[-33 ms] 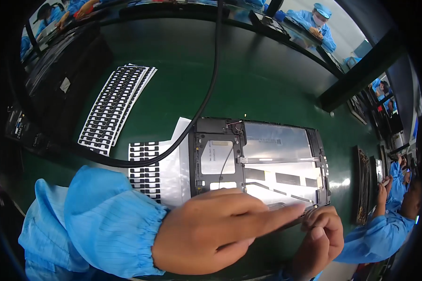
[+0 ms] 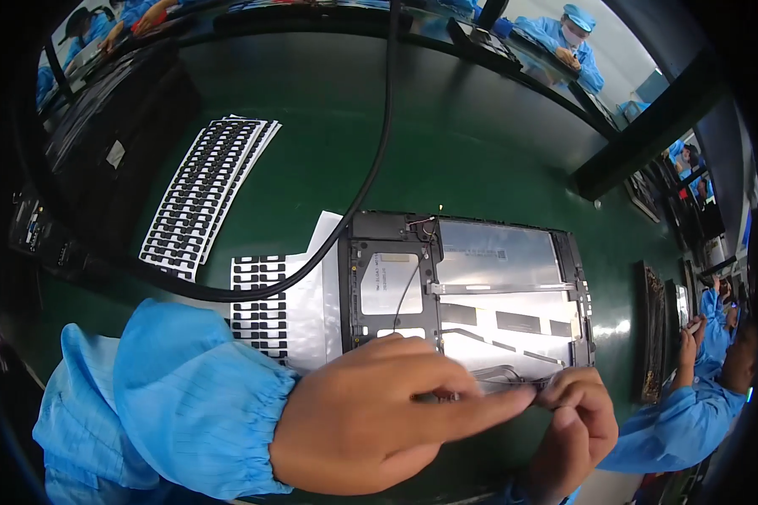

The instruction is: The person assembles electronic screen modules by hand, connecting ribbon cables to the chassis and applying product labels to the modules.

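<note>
A black-framed tablet-like device (image 2: 434,273) lies with its inside exposed, showing silver panels, a thin dark cable and a red-and-black wire at its top. My left hand (image 2: 370,412) reaches over its near edge, the index finger stretched out toward my right hand and the other fingers partly bent; nothing shows in it. At the near right corner, my right hand (image 2: 577,412) is closed in a pinch. What it pinches is too small and blurred to name. The left fingertip is close to the right fingers, and the device's near left edge is hidden behind my left hand.
White sheets with rows of black adhesive pieces (image 2: 202,194) lie at the left, and another such sheet (image 2: 259,295) lies beside the device. A thick black cable (image 2: 377,160) loops across the bench. Dark stacked trays (image 2: 653,337) stand at right, near a co-worker's blue sleeve (image 2: 674,438).
My left index fingertip has shifted slightly down and left, uncovering more of the device's near edge. My right hand stays at the corner, its fingers slightly shifted.
</note>
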`<state>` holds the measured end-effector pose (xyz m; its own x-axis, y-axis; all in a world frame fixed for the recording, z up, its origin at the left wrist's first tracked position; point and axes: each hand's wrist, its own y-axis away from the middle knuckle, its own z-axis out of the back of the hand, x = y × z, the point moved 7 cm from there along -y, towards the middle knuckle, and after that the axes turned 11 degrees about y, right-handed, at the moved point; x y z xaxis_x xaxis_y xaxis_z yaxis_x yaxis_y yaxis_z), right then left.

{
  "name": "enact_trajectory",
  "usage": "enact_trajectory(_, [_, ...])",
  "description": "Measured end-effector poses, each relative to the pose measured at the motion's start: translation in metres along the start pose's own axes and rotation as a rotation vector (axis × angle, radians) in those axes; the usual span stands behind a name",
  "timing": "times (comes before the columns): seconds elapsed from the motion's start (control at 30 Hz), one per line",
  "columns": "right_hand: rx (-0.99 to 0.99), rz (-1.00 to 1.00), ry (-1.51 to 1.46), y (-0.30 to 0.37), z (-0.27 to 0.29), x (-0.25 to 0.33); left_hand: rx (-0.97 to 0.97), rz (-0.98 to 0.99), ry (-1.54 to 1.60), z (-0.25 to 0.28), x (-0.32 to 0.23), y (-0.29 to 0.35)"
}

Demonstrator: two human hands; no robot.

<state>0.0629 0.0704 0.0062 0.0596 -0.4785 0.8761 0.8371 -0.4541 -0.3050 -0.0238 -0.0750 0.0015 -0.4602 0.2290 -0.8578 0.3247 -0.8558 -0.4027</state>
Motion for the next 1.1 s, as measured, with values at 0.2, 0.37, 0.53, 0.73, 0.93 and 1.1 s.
enact_trajectory(0.2, [0.357, 0.117, 0.32, -0.011, -0.024, 0.002, 0.064, -0.285, -0.474, -0.016, 0.001, 0.016])
enact_trajectory(0.37, [0.366, 0.086, 0.34, -0.013, -0.027, -0.002, 0.054, -0.233, -0.52, -0.013, -0.003, 0.014])
enact_trajectory(0.53, [0.353, 0.087, 0.321, -0.011, -0.027, -0.003, 0.046, -0.219, -0.498, -0.014, -0.002, 0.014])
enact_trajectory(0.73, [0.355, 0.118, 0.354, -0.009, -0.026, -0.002, 0.061, -0.322, -0.61, -0.022, -0.01, 0.016])
enact_trajectory(0.93, [0.345, 0.107, 0.407, -0.011, -0.025, 0.0, -0.154, -0.339, -0.379, -0.045, 0.0, 0.016])
enact_trajectory(1.1, [0.309, 0.091, 0.397, -0.01, -0.016, -0.004, -0.241, -0.364, -0.332, -0.042, 0.0, 0.018])
